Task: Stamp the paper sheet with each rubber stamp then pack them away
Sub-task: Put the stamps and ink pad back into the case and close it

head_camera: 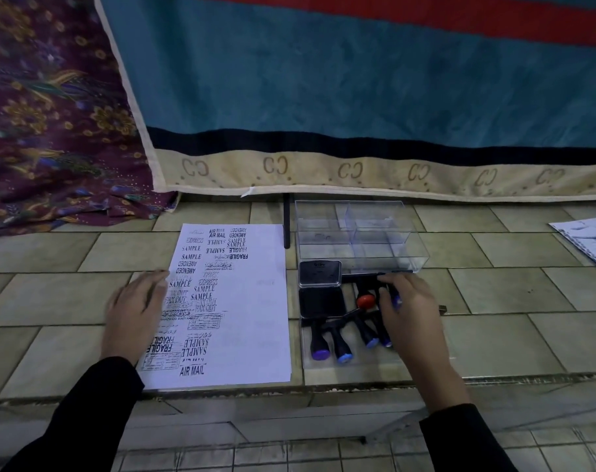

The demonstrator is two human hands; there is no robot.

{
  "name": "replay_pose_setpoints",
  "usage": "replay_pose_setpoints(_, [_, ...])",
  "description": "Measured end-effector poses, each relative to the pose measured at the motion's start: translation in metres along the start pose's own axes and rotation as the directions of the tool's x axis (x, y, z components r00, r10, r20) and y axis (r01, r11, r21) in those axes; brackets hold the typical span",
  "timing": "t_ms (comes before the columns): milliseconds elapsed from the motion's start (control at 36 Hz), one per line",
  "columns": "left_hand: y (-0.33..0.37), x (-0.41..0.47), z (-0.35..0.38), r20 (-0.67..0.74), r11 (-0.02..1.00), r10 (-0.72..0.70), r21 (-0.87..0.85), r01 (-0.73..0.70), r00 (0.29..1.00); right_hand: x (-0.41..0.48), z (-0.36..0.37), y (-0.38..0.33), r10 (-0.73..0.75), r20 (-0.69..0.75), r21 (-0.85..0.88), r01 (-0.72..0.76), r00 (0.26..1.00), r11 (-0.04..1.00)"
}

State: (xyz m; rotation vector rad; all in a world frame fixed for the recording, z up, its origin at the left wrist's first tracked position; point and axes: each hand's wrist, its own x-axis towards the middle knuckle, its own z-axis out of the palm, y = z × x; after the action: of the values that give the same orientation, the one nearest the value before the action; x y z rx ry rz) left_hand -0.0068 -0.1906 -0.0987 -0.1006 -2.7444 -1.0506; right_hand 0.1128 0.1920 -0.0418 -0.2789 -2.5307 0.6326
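At the left, the person's left grip (136, 310) lies flat with straight fingers on the left edge of the paper sheet (245, 301), holding nothing and pinning the page to the tiled surface (51, 301). The sheet's left half is crowded with dark imprints, among them SAMPLE, FRAGILE, AIR MAIL and FAX OUT. Its right half is mostly bare, so the stamping looks well advanced, though whether every stamp has had its turn cannot be told. Just right of the sheet the ink pad (320, 303) lies open with its lid (319, 273) above it. Four blue-tipped stamps (340, 338) lie in a shallow clear tray (357, 366), with a red-knobbed stamp (366, 300) beside them. The right grip (412, 311) is curled round a blue-capped stamp (396, 300) there. Packing appears not yet done, since the clear divided box (357, 233) behind seems to hold no stamps. Loose papers (589, 236) lie at the far right. Behind the surface hang a purple patterned cloth (51, 114) and a teal cloth (357, 80) with a red stripe.
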Motion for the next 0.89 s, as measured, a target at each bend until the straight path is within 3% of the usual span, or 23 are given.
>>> replay_pose_setpoints(167, [-0.012,0.003,0.001,0.07,0.93,-0.157,-0.324,0.171,0.985,0.01,0.005,-0.009,-0.096,0.075,0.004,0.096,0.993,0.995])
replay_pose_setpoints(361, [-0.007,0.004,0.002,0.106,0.807,-0.262,-0.52,0.278,0.959,0.031,0.017,-0.026,-0.227,0.203,0.043,0.223,0.953,0.974])
replay_pose_setpoints(528, [-0.004,-0.001,-0.006,0.12,0.74,-0.28,-0.605,0.293,0.953,0.046,0.032,-0.032,-0.254,0.304,-0.033,0.277,0.918,0.96])
replay_pose_setpoints(750, [-0.009,-0.012,-0.037,-0.024,0.639,-0.316,-0.744,0.195,0.948,0.044,0.038,-0.031,-0.247,0.288,-0.074,0.279,0.925,0.957])
replay_pose_setpoints(889, [0.03,-0.022,-0.028,-0.049,0.766,-0.201,-0.631,0.126,0.978,0.043,0.037,-0.031,-0.254,0.28,-0.077,0.286,0.926,0.955])
